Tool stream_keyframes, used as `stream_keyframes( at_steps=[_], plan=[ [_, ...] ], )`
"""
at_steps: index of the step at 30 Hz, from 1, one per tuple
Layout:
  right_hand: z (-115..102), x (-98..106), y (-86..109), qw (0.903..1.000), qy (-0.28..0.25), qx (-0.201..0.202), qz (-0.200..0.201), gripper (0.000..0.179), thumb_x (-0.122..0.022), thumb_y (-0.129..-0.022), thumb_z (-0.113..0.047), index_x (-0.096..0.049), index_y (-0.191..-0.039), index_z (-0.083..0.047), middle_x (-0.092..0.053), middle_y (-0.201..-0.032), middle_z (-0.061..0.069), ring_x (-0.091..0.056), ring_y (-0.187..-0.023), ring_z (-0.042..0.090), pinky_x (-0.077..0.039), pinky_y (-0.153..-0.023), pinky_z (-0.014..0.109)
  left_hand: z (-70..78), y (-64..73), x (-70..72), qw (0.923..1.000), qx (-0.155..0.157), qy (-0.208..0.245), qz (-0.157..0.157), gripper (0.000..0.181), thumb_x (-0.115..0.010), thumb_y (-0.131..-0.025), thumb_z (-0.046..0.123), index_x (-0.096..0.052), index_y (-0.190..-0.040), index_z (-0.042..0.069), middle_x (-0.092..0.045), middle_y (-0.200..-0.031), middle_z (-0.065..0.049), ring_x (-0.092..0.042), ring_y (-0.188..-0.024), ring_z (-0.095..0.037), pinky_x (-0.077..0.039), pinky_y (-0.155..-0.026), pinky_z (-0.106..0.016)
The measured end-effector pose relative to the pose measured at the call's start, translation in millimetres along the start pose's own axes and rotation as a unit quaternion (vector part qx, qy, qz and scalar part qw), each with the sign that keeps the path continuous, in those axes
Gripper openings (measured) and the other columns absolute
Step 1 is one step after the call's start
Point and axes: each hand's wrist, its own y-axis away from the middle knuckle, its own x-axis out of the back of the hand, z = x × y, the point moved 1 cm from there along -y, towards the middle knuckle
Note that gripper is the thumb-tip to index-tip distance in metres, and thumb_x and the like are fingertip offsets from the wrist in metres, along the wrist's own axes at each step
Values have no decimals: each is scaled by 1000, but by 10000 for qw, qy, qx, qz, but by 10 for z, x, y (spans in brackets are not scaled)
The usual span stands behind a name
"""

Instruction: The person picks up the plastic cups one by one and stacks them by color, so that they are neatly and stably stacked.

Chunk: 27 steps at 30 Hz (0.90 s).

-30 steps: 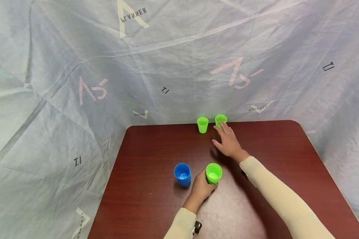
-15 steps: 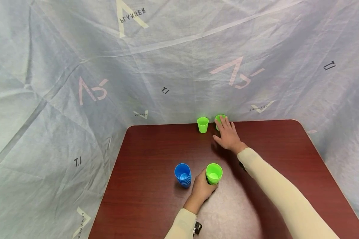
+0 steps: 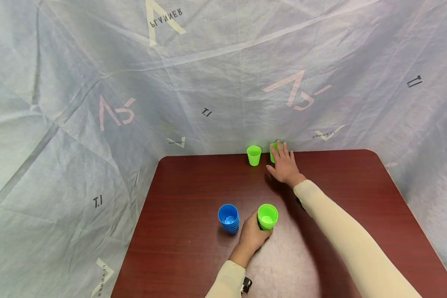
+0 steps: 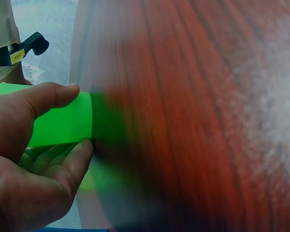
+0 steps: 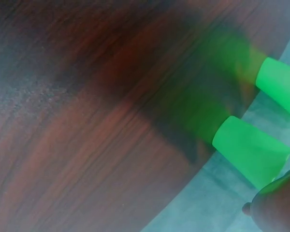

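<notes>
In the head view my left hand (image 3: 253,236) grips a stack of green cups (image 3: 267,216) standing upright on the table. The left wrist view shows the thumb and fingers curled round the green cup wall (image 4: 67,118). Just left of that hand is a stack of blue cups (image 3: 229,218). At the far edge my right hand (image 3: 284,166) reaches over a green cup (image 3: 272,154), fingers extended and partly hiding it; contact is unclear. A second far green cup (image 3: 254,155) stands to its left. Both far cups appear in the right wrist view, with part of the right hand (image 5: 279,203) at the lower right.
A dark red wood-grain table (image 3: 179,186) with rounded far corners carries the cups. Grey printed cloth (image 3: 223,82) hangs behind it and along the sides, close behind the far cups.
My right hand has moved slightly forward, its fingers now covering more of the far right green cup. The left hand keeps its grip on the green stack, and the blue stack stays put.
</notes>
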Motion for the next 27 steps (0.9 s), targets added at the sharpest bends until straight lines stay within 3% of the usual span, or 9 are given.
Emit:
stream_keyframes(
  at_steps=[7, 15, 20, 24, 27],
  plan=[
    [20, -33, -42, 9997, 138, -107, -156, 80, -47, -110, -40, -1, -171, -13, 15, -178, 16, 16, -165, 42, -4, -130, 69, -5, 5, -22, 10000, -70, -60, -11, 66, -90, -74, 10, -65, -136, 14, -78, -123, -5, -72, -115, -19, -58, -101, -41],
    [18, -70, -17, 9997, 204, -107, -42, 71, -48, -111, -23, -11, -170, -8, 6, -179, 20, 7, -165, 45, -9, -130, 69, 5, 7, 0, 9999, -95, -41, -2, 65, -89, -76, 9, -65, -136, 13, -77, -124, -6, -72, -116, -21, -58, -103, -43],
    [27, -53, -39, 9987, 34, -6, 510, 61, -55, -107, -16, -33, -163, -5, -9, -175, 29, -10, -163, 50, -26, -126, 67, 11, 3, 9, 9999, -41, -87, -32, 65, -90, -76, 9, -64, -136, 13, -77, -125, -6, -72, -117, -21, -58, -103, -43],
    [44, -30, -63, 9961, -25, 74, 883, 49, -61, -104, -12, -48, -150, -3, -18, -170, 32, -23, -157, 52, -44, -115, 64, 28, 7, 19, 9999, -34, -78, -61, 64, -89, -77, 9, -64, -136, 13, -77, -125, -6, -72, -117, -21, -58, -103, -43],
    [43, -1, -75, 9947, -107, 114, 1020, 37, -62, -103, -10, -56, -139, -3, -22, -169, 31, -28, -155, 52, -50, -108, 63, 40, 1, 30, 9999, -51, -85, -54, 65, -88, -77, 9, -64, -137, 13, -77, -126, -7, -72, -118, -22, -58, -104, -43]
  ],
)
